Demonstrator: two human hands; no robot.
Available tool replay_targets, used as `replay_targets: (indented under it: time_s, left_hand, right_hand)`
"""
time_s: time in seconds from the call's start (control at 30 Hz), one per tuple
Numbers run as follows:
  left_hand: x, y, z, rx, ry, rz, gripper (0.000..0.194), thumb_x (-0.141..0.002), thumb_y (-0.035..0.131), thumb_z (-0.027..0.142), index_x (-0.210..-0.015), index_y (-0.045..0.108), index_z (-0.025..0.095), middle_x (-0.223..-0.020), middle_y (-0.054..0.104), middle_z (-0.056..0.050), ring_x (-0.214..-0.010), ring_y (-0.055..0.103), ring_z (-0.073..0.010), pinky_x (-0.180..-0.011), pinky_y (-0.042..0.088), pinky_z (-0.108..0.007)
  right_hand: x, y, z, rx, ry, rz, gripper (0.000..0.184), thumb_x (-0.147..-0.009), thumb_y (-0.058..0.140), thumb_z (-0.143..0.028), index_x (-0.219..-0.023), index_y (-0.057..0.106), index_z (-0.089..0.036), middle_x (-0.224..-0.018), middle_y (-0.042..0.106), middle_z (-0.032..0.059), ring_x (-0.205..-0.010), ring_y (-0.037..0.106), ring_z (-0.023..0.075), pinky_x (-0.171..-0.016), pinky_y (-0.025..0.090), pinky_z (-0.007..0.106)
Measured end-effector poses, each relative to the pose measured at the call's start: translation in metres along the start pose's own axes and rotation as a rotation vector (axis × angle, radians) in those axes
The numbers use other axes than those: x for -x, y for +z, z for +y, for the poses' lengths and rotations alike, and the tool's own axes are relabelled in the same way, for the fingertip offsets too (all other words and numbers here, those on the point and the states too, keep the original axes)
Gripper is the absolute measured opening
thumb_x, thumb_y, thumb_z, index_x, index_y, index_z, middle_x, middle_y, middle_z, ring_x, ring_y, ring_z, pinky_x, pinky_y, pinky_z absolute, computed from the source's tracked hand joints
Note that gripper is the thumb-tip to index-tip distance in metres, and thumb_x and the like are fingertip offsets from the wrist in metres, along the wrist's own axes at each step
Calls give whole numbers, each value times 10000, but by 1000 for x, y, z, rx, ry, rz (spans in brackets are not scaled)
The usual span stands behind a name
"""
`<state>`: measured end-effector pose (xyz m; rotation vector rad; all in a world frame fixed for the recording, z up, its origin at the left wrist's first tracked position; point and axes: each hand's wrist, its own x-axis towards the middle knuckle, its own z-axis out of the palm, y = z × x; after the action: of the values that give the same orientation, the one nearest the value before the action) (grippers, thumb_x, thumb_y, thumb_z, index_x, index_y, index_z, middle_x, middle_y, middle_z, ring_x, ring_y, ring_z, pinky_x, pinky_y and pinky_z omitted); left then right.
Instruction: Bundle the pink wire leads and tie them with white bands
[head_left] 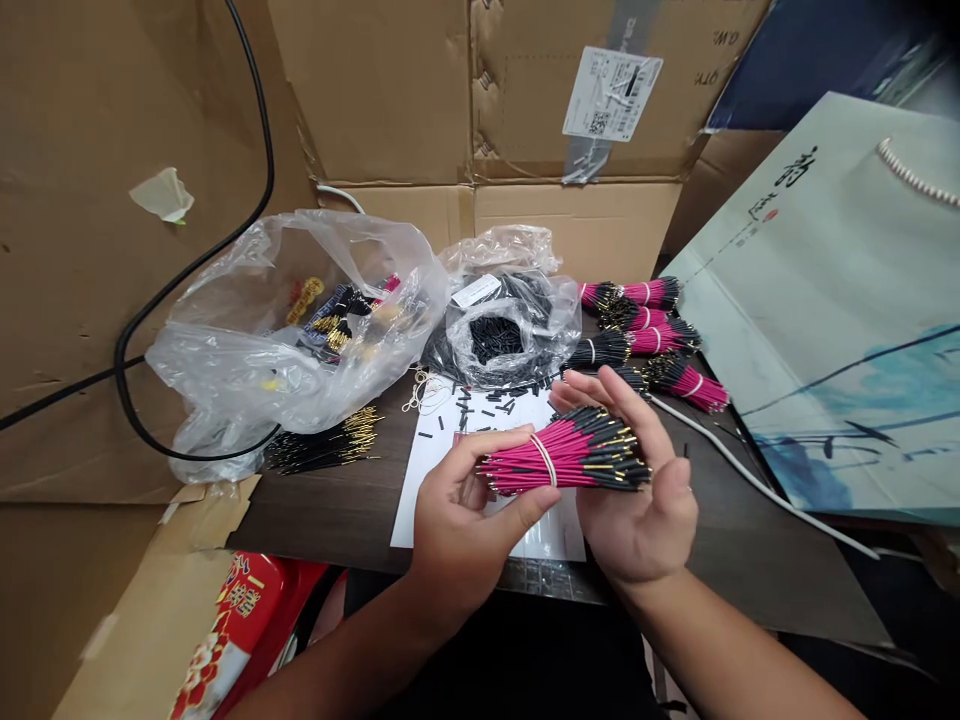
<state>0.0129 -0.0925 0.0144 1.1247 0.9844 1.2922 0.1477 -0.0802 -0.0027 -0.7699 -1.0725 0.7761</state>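
My left hand (469, 510) grips a bundle of short pink wires (566, 452) around its pink end. A white rubber band circles the bundle, and its other end shows black sleeves with some gold tips. Behind that black end my right hand (637, 490) is cupped open, fingers apart and slightly curled, the palm facing the bundle. Whether the right palm touches the wires I cannot tell. Beneath both hands lies a white sheet (420, 500), with loose small black tubes (463, 410) scattered on its far part.
Beyond the sheet, a clear bag (495, 340) holds many black tubes. More banded pink bundles (660, 335) lie at right. A large plastic bag (300, 340) and loose black wires (326, 440) are at left. A white cable (757, 480), paper bag (847, 320) and cardboard (382, 100) border the table.
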Motion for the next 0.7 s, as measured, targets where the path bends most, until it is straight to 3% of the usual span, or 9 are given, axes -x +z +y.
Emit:
replay_targets:
  time_s: [0.2,0.33,0.47,0.6,0.7]
  left_hand:
    - [3,0,-5,-15,24,-47,544,-697,861,133,-1179,669,297,-1235,720,-21,-1168,671,-223,-1018,549,-329]
    - [1,0,-7,-55,55,-113,527,-714,848,129,-1187,675,286,-1290,696,-30,-1243,629,-241,-1084,509,-367]
    - [-5,-3,-14,2,74,-220,499,-712,850,130,-1164,694,273,-1314,681,-37,-1335,550,-247,-1194,390,-422]
    - [-8,-6,-22,61,106,-290,546,-737,845,198,-1248,675,287,-1372,638,-45,-1426,433,-253,-1237,305,-444]
    - [-9,-5,-25,-17,170,-315,630,-765,829,293,-1353,605,329,-1458,564,-33,-1504,277,-246,-1259,235,-435]
  right_hand:
    - [3,3,5,27,14,87,486,-1008,303,-437,-1316,622,-240,-1212,691,101,-1159,650,280,-1034,484,566]
    - [4,3,4,8,55,87,475,-1007,290,-382,-1299,636,-238,-1188,701,98,-1108,670,265,-963,533,517]
    - [6,3,3,-40,91,64,461,-1003,298,-367,-1298,631,-247,-1199,693,95,-1010,694,250,-913,558,504]
    - [7,6,3,-35,120,70,468,-1011,276,-375,-1277,641,-254,-1200,699,84,-1097,680,248,-966,546,496]
    - [6,10,3,-152,226,122,444,-1000,316,-392,-1178,688,-228,-1146,730,87,-1093,696,255,-994,537,499]
